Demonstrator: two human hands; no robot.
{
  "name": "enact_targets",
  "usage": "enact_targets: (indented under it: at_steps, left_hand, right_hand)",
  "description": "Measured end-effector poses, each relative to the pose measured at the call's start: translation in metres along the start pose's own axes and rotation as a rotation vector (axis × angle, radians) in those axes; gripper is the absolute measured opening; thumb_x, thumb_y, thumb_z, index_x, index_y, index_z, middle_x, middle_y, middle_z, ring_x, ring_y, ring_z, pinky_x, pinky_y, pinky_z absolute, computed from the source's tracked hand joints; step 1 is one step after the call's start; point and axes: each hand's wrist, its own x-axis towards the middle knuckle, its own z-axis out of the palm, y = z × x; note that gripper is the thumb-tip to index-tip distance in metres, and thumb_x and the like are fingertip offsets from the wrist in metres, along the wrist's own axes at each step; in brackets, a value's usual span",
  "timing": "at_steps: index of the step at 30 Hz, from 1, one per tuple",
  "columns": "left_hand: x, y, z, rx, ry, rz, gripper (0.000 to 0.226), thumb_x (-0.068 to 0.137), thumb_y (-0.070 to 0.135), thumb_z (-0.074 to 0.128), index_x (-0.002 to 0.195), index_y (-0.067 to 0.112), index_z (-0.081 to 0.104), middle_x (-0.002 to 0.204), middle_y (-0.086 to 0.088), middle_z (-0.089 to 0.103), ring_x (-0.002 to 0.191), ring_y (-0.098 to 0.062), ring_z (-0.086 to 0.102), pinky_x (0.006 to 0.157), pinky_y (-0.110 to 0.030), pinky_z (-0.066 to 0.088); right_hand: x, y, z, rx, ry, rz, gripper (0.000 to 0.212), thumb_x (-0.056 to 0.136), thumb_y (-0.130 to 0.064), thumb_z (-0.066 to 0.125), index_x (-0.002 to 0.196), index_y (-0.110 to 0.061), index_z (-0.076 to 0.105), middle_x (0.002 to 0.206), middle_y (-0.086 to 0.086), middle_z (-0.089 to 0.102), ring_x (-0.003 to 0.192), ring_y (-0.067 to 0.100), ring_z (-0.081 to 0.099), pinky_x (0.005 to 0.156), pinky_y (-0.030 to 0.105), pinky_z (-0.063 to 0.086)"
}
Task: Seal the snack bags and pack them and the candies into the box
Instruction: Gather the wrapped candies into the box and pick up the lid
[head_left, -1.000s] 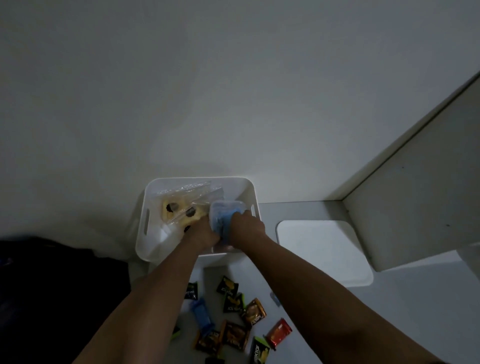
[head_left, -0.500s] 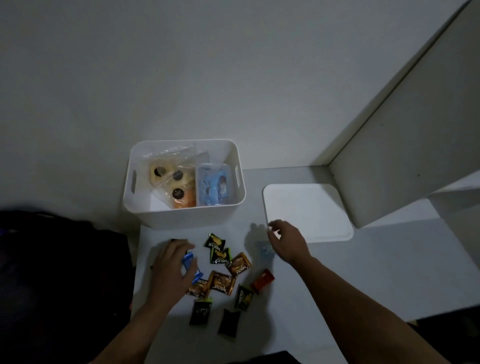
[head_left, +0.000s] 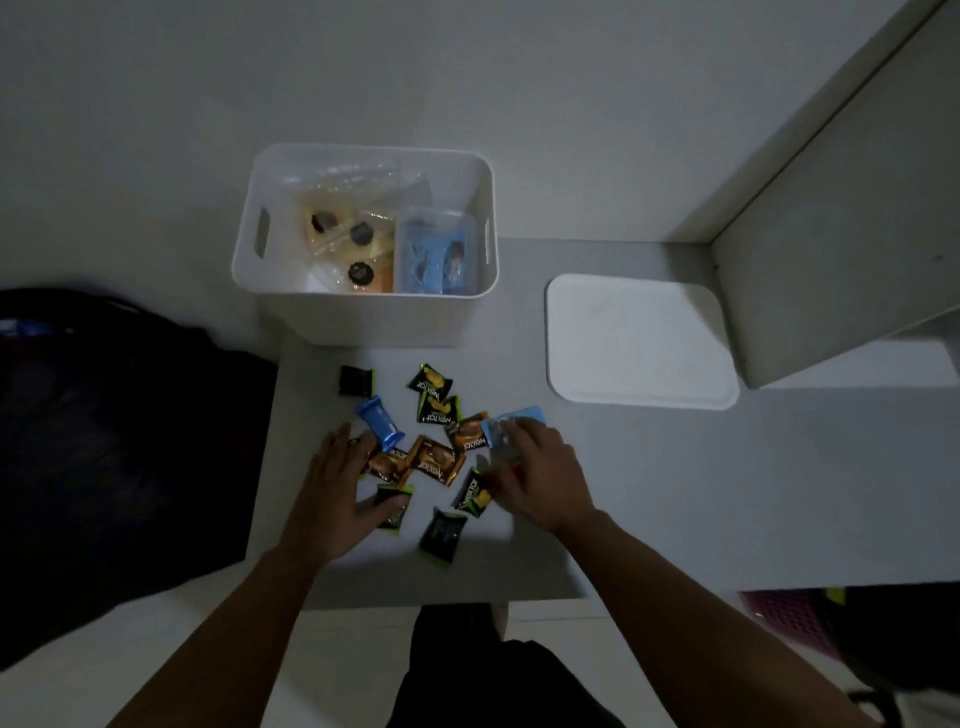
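White table (head_left: 649, 493): L hand (head_left: 332, 499) spread on candies (head_left: 431, 457), R hand (head_left: 540, 478) pinching blue candy (head_left: 511, 418).

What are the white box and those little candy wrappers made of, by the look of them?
The white box looks like moulded plastic, matte: rounded corners, cut-out handles, an even rim. The candy wrappers look like printed foil or plastic film: glossy, crinkled, with crimped ends. The dim light leaves the exact film open.

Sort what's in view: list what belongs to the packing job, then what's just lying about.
Part of the job:
white box
snack bags in it
candies on the table
left hand
right hand

Lying about:
white lid
dark bag
pink basket
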Motion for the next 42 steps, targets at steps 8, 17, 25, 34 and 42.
enact_targets:
  at_steps: [8, 17, 25, 34, 42]
  left_hand:
    - [-0.014, 0.011, 0.017, 0.264, -0.005, 0.12, 0.15, 0.046, 0.103, 0.055, 0.163, 0.028, -0.001, 0.17, -0.009, -0.016, 0.155, -0.038, -0.017, 0.12, -0.07, -0.003]
    - [0.0, 0.014, 0.054, 0.327, 0.159, 0.153, 0.113, 0.067, 0.094, 0.053, 0.156, 0.026, 0.038, 0.166, -0.014, 0.023, 0.153, -0.04, 0.018, 0.118, -0.07, 0.011]
    - [-0.001, 0.013, 0.063, 0.355, 0.286, 0.216, 0.073, 0.088, 0.064, 0.058, 0.148, 0.023, 0.049, 0.158, -0.018, 0.036, 0.147, -0.041, 0.031, 0.118, -0.067, 0.017]
    - [0.0, 0.001, 0.065, 0.397, 0.246, 0.291, 0.044, 0.096, 0.042, 0.056, 0.133, 0.019, 0.061, 0.146, -0.012, 0.05, 0.14, -0.036, 0.042, 0.118, -0.058, 0.026]
    - [-0.004, 0.007, 0.066, 0.382, 0.368, 0.256, 0.038, 0.091, 0.037, 0.062, 0.123, 0.017, 0.063, 0.12, -0.005, 0.058, 0.116, -0.03, 0.052, 0.095, -0.042, 0.038]
  right_hand:
    - [0.0, 0.035, 0.019, 0.002, -0.202, -0.08, 0.146, 0.051, -0.102, 0.054, 0.162, -0.031, -0.011, 0.172, 0.009, -0.012, 0.158, 0.033, -0.015, 0.122, 0.07, 0.0]
    - [0.005, 0.0, 0.076, -0.27, -0.185, -0.322, 0.141, 0.052, -0.102, 0.052, 0.163, -0.036, -0.006, 0.172, 0.013, -0.011, 0.155, 0.041, -0.022, 0.112, 0.079, -0.01]
    - [0.01, 0.012, 0.091, -0.208, 0.083, -0.403, 0.063, 0.093, -0.07, 0.048, 0.143, -0.032, 0.054, 0.158, 0.012, 0.042, 0.154, 0.037, 0.026, 0.116, 0.073, 0.016]
    - [0.012, 0.008, 0.096, -0.164, 0.147, -0.418, 0.045, 0.09, -0.054, 0.06, 0.124, -0.024, 0.067, 0.155, 0.001, 0.049, 0.147, 0.028, 0.04, 0.114, 0.053, 0.03]
    - [0.017, -0.012, 0.095, -0.178, 0.102, -0.486, 0.065, 0.086, -0.047, 0.062, 0.147, -0.028, 0.052, 0.149, -0.001, 0.053, 0.133, 0.028, 0.048, 0.093, 0.047, 0.04]
